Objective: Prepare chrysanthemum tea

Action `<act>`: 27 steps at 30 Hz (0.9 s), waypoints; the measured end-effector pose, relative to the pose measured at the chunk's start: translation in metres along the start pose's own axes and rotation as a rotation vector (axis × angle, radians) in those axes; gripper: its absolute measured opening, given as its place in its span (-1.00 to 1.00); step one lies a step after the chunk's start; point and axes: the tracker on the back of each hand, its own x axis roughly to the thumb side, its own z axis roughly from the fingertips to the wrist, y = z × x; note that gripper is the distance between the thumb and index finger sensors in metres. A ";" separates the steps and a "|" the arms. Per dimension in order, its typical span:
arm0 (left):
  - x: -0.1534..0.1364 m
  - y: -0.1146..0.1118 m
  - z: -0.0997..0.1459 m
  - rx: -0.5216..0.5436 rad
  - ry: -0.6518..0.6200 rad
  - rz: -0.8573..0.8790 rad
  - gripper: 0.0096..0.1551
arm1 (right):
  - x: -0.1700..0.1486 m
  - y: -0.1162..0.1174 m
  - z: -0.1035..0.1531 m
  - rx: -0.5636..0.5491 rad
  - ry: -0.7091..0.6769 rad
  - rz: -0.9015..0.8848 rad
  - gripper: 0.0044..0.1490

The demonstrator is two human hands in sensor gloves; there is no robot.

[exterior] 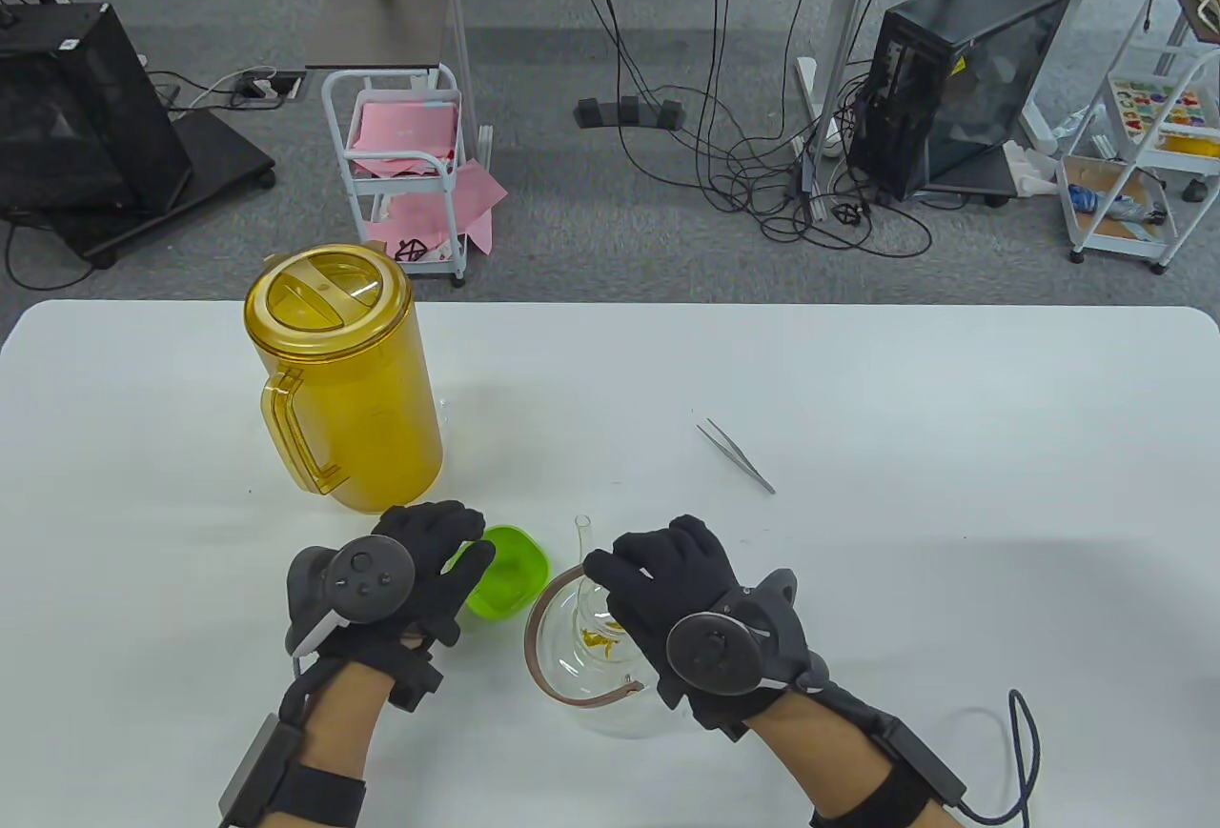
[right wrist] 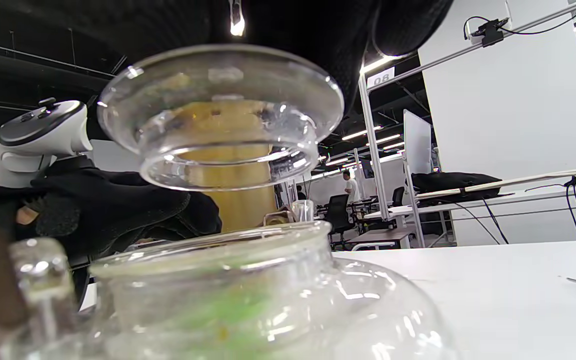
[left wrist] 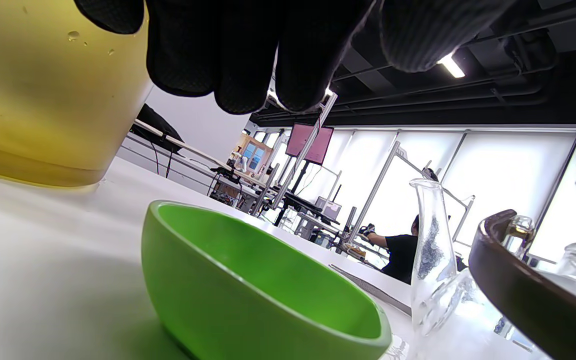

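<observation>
Above upright teapot [exterior: 610, 666], right hand [exterior: 667, 595] holding lid [right wrist: 220, 117] level, spout [exterior: 583, 542] pointing away

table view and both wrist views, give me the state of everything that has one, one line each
yellow pitcher: upright, lid on
green bowl: upright, looks empty
glass teapot: open, yellow petals inside
teapot lid: lifted just above the teapot mouth
tweezers: lying on the table, untouched
left hand: fingers relaxed above the bowl, holding nothing
right hand: holds the lid
</observation>
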 end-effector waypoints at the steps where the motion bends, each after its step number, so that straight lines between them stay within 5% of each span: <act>1: 0.000 0.000 0.000 0.000 0.000 0.000 -0.34 | 0.000 0.001 0.000 0.000 0.002 0.000 -0.40; 27: -0.001 -0.001 0.000 -0.003 0.001 -0.001 -0.35 | 0.000 0.024 0.005 -0.032 -0.029 0.008 -0.43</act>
